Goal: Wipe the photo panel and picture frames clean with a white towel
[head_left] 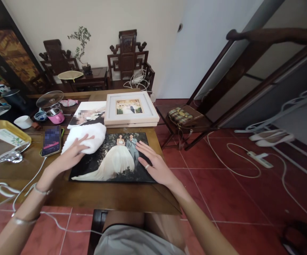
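A photo panel (118, 159) of a couple, one in a white gown and one in a grey suit, lies flat on the wooden table in front of me. My left hand (75, 150) has hold of a fluffy white cloth (85, 136), its fingers across the top. The cloth covers the panel's upper left corner. At the panel's right side rests my right hand (154, 164), fingers stretched out over the picture, a ring on one finger. Nothing is held in it.
Behind the panel are framed pictures (130, 122) and another photo print (86, 111). A phone (51, 140), an oil bottle (8, 132), a pink cup (55, 116) and a white cup (23, 122) stand left. A chair (193, 120) bears a plaid bag (181, 116); cables cross the floor.
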The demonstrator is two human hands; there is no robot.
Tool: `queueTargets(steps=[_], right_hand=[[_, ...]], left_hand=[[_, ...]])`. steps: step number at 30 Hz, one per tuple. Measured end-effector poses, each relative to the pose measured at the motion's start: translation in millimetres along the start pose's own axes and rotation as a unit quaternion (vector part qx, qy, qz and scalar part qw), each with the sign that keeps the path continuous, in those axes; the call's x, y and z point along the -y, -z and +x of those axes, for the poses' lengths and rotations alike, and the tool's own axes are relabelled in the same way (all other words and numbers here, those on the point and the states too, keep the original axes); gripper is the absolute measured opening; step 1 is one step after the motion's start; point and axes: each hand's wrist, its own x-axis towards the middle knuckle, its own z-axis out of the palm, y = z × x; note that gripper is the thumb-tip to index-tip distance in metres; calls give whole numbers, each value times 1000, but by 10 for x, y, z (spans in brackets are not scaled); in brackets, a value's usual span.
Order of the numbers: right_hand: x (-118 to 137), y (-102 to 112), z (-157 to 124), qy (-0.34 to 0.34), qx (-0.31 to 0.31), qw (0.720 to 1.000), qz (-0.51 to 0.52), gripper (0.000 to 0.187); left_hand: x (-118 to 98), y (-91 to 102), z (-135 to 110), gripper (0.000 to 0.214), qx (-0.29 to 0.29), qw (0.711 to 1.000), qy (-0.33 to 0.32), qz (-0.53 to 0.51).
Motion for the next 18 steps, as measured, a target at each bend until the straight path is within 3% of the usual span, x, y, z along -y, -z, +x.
queueTargets(steps=[4,7,13,18], right_hand=[[3,0,-2,-2,-4,1000,4,43],[10,-2,-2,-3,-5,1000,5,43],[21,-3,1,-8,-4,1000,6,43],[17,-7,2,-3,-7,1000,8,42]], left_hand=[[101,-17,166,33,-3,1000,16,14],[-56,-49,69,32,-9,1000,17,21],[-587,-126,-537,27,5,1000,-5,24],[-692,-290,-1139,32,4,999,17,35]])
